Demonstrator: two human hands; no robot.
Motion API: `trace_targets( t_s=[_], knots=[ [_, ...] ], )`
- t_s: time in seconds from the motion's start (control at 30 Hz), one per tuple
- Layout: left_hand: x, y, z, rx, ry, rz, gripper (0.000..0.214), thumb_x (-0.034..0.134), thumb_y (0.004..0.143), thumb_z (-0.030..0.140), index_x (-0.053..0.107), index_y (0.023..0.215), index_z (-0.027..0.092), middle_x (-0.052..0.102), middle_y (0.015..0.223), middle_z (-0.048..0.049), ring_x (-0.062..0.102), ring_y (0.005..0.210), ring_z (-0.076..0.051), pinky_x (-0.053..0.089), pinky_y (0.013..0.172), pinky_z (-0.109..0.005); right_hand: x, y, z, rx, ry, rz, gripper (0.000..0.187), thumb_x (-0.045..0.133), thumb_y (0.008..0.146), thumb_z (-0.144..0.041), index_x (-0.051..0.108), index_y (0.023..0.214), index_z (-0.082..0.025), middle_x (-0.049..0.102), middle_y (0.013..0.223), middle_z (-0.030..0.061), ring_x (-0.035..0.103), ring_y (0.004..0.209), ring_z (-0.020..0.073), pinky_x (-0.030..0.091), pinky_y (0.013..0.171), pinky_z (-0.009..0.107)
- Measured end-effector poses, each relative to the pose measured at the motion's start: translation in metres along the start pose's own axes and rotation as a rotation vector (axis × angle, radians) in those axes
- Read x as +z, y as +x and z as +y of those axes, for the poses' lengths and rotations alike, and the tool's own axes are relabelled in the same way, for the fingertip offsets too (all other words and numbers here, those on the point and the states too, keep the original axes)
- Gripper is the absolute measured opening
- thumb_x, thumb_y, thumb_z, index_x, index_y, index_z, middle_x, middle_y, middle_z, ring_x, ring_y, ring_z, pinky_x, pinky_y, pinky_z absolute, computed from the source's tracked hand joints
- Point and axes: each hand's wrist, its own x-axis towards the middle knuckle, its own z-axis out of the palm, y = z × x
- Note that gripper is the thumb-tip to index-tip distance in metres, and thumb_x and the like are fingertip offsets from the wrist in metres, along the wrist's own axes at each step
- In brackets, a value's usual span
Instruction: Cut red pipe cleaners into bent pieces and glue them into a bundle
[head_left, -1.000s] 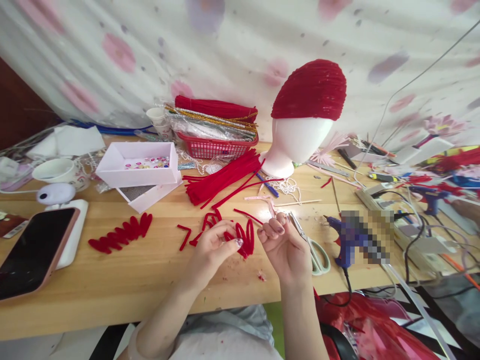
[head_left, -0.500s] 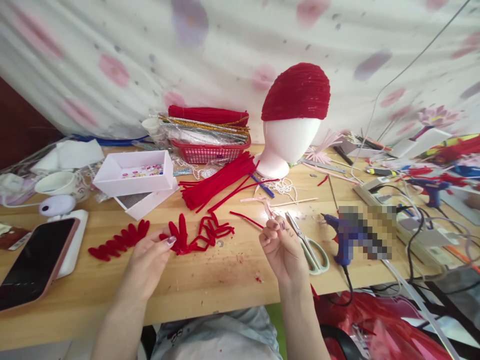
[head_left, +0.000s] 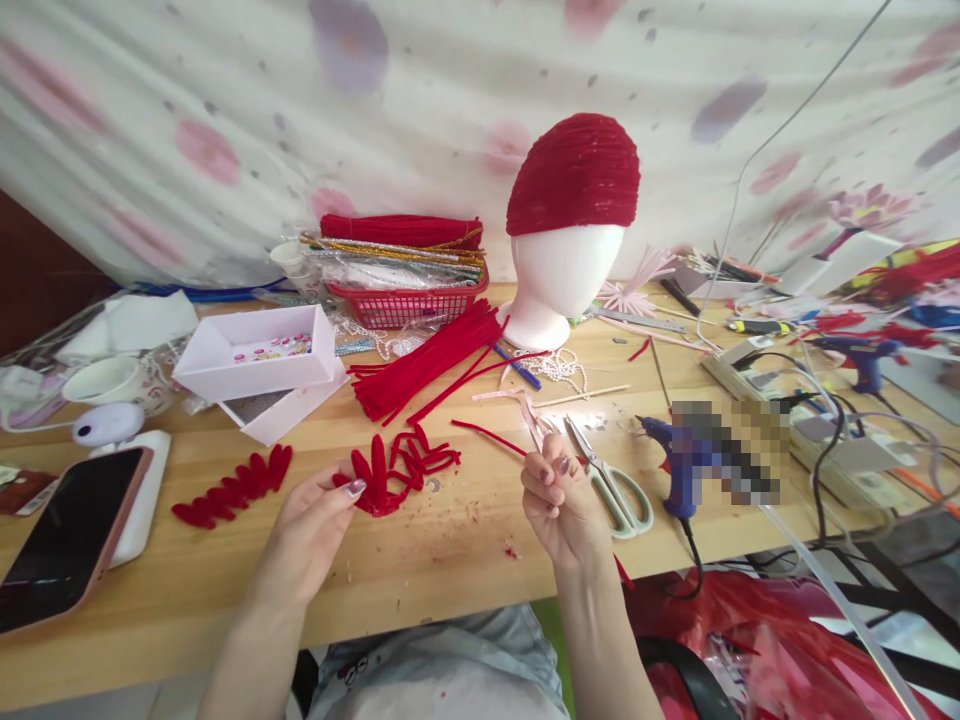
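My left hand [head_left: 319,520] pinches a small fan of folded red pipe-cleaner loops [head_left: 373,482] just above the wooden table [head_left: 450,545]. A row of finished red loops [head_left: 236,485] lies to its left, and several bent red pieces [head_left: 424,455] lie just beyond it. My right hand [head_left: 559,500] is raised with fingers curled together, close to the scissors [head_left: 611,478]; what it holds, if anything, I cannot make out. A loose bundle of straight red pipe cleaners [head_left: 431,360] lies farther back.
A foam head with a red cap [head_left: 574,215] stands at the back. A red basket [head_left: 409,295], a white box [head_left: 255,355], a phone [head_left: 64,535], a cup [head_left: 109,380] and a blue glue gun [head_left: 679,460] with cables surround the work area.
My left hand has carried the red loop fan away from my right hand, leftward toward the row of finished loops. My right hand has stayed nearly still.
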Motion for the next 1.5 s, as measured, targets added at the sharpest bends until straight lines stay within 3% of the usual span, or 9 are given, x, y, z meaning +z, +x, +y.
trace_targets(
  t_s=[0.2, 0.67, 0.83, 1.03, 1.23, 1.33, 1.4, 1.47, 1.5],
  knots=[
    [0.001, -0.001, -0.001, -0.013, 0.013, 0.001, 0.014, 0.080, 0.064, 0.030, 0.078, 0.072, 0.018, 0.077, 0.077, -0.0090, 0.071, 0.096, -0.032, 0.056, 0.088, -0.043, 0.001, 0.001, 0.001, -0.018, 0.035, -0.028, 0.030, 0.094, 0.067, -0.030, 0.066, 0.070, -0.023, 0.050, 0.051, -0.0109, 0.032, 0.036, 0.0015, 0.038, 0.034, 0.002],
    [0.009, 0.003, -0.004, -0.063, 0.007, -0.006, 0.021, 0.082, 0.061, 0.030, 0.078, 0.076, 0.016, 0.077, 0.076, -0.0105, 0.071, 0.098, -0.034, 0.055, 0.089, -0.045, 0.002, 0.005, -0.001, -0.025, -0.075, 0.116, 0.043, 0.100, 0.051, -0.020, 0.079, 0.088, -0.024, 0.079, 0.073, -0.0009, 0.076, 0.063, 0.0108, 0.061, 0.055, 0.010],
    [0.009, 0.002, -0.003, -0.049, 0.002, -0.017, 0.020, 0.081, 0.062, 0.031, 0.078, 0.075, 0.017, 0.077, 0.076, -0.0098, 0.071, 0.096, -0.033, 0.056, 0.087, -0.044, 0.001, 0.011, 0.005, -0.079, -0.205, 0.181, 0.034, 0.100, 0.051, -0.034, 0.075, 0.069, -0.019, 0.071, 0.056, -0.0027, 0.061, 0.038, 0.0053, 0.050, 0.035, 0.007],
    [0.006, -0.002, -0.004, -0.040, -0.001, -0.086, 0.020, 0.081, 0.063, 0.031, 0.078, 0.075, 0.016, 0.077, 0.078, -0.0097, 0.071, 0.096, -0.032, 0.056, 0.086, -0.042, 0.012, 0.005, -0.006, -0.159, -0.318, 0.190, 0.037, 0.090, 0.068, -0.048, 0.069, 0.074, -0.017, 0.051, 0.048, -0.0113, 0.029, 0.025, -0.0002, 0.038, 0.020, 0.011],
    [0.003, -0.003, -0.005, -0.048, -0.047, -0.203, 0.018, 0.079, 0.067, 0.030, 0.078, 0.076, 0.015, 0.076, 0.079, -0.0100, 0.070, 0.096, -0.032, 0.055, 0.085, -0.042, 0.006, -0.032, -0.036, -0.364, -0.809, 0.320, 0.053, 0.075, 0.080, -0.062, 0.057, 0.053, -0.020, 0.038, 0.031, -0.0095, 0.034, 0.019, 0.0074, 0.033, 0.019, 0.018],
    [0.003, -0.001, -0.004, -0.070, -0.061, -0.277, 0.016, 0.080, 0.067, 0.030, 0.077, 0.074, 0.016, 0.076, 0.079, -0.0090, 0.070, 0.094, -0.032, 0.055, 0.083, -0.041, -0.005, -0.053, -0.046, -0.536, -1.077, 0.368, 0.069, 0.064, 0.085, -0.068, 0.045, 0.037, -0.023, 0.036, 0.028, -0.0060, 0.036, 0.023, 0.0088, 0.053, 0.037, 0.029],
    [0.003, 0.000, -0.003, -0.079, -0.065, -0.304, 0.015, 0.080, 0.067, 0.029, 0.076, 0.074, 0.016, 0.076, 0.080, -0.0081, 0.070, 0.092, -0.030, 0.054, 0.082, -0.040, -0.010, -0.065, -0.051, -0.629, -1.288, 0.340, 0.079, 0.044, 0.093, -0.075, 0.042, 0.032, -0.024, 0.048, 0.034, 0.0008, 0.054, 0.039, 0.0158, 0.062, 0.075, 0.045],
    [0.003, 0.001, -0.002, -0.069, -0.053, -0.324, 0.014, 0.079, 0.068, 0.029, 0.076, 0.074, 0.016, 0.076, 0.080, -0.0073, 0.070, 0.088, -0.028, 0.053, 0.080, -0.038, -0.013, -0.076, -0.054, -0.649, -1.534, 0.342, 0.073, 0.043, 0.091, -0.076, 0.062, 0.042, -0.025, 0.076, 0.070, 0.0100, 0.072, 0.090, 0.0309, 0.043, 0.108, 0.058],
    [0.003, 0.001, -0.001, -0.056, -0.045, -0.327, 0.013, 0.078, 0.068, 0.028, 0.075, 0.073, 0.016, 0.076, 0.079, -0.0068, 0.070, 0.086, -0.027, 0.053, 0.079, -0.037, -0.014, -0.081, -0.054, -0.633, -1.646, 0.352, 0.061, 0.052, 0.087, -0.075, 0.075, 0.060, -0.026, 0.079, 0.100, 0.0119, 0.062, 0.119, 0.0372, 0.032, 0.116, 0.061]
  ],
)
